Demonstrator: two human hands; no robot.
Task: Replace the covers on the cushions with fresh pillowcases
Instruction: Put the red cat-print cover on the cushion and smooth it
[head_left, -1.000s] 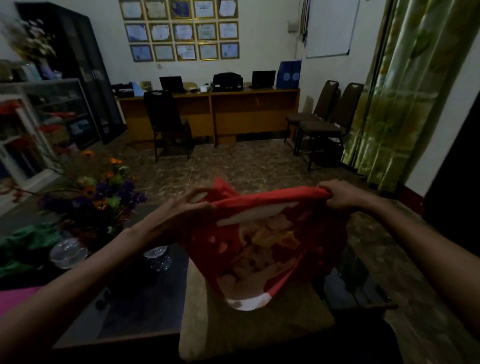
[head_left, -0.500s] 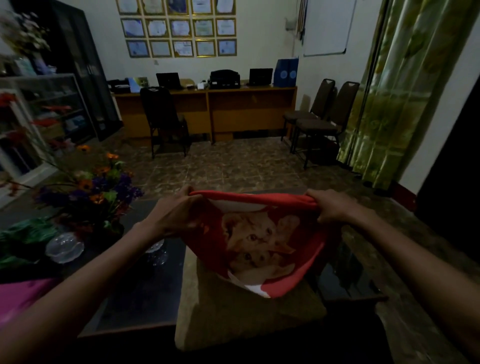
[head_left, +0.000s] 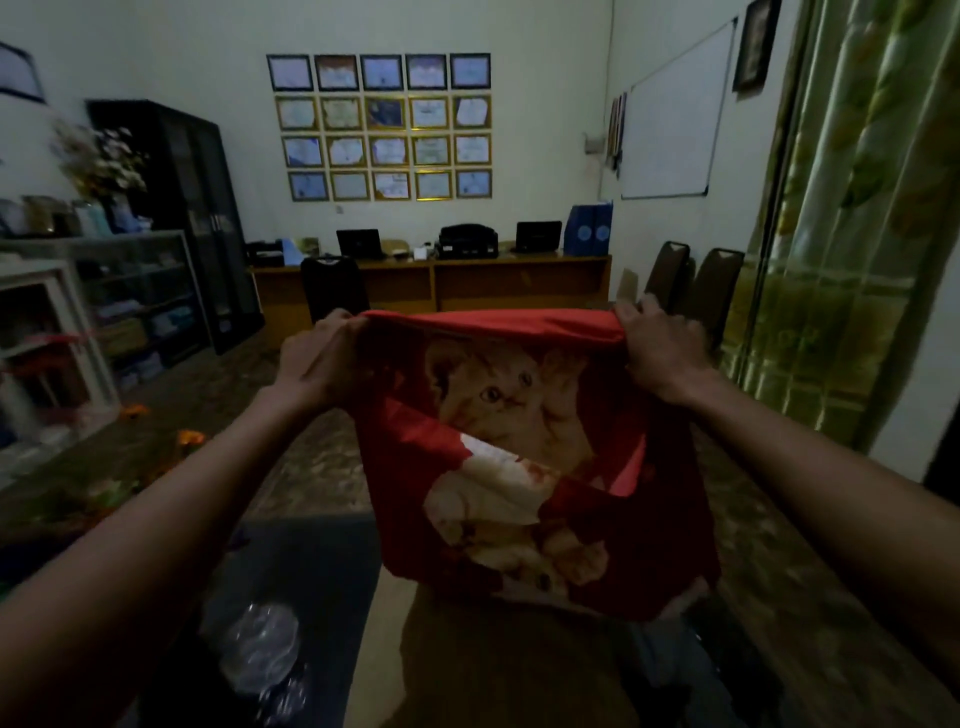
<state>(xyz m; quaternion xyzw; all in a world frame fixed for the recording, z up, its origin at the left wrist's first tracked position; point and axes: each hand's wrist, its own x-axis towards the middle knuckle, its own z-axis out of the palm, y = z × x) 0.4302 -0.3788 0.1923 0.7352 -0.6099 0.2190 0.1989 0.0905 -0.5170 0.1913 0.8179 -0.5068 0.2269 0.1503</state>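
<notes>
A red pillowcase (head_left: 524, 457) printed with an orange kitten hangs in the air in front of me, stretched by its top edge. My left hand (head_left: 319, 364) grips the upper left corner and my right hand (head_left: 657, 353) grips the upper right corner. Below the hanging cloth lies a tan cushion (head_left: 498, 665) on a dark glass-topped table (head_left: 311, 571); the pillowcase's bottom edge hangs just above it and hides part of it.
A clear glass dish (head_left: 265, 649) sits on the table at lower left. Flowers (head_left: 189, 436) stand at the left. A wooden desk (head_left: 436, 280) with laptops, a black chair (head_left: 332, 291), two chairs (head_left: 696, 280) and green curtains (head_left: 841, 260) lie beyond.
Both hands have lifted the pillowcase up and spread it wider, so it now hangs full length above the cushion. My head has tilted up toward the far wall.
</notes>
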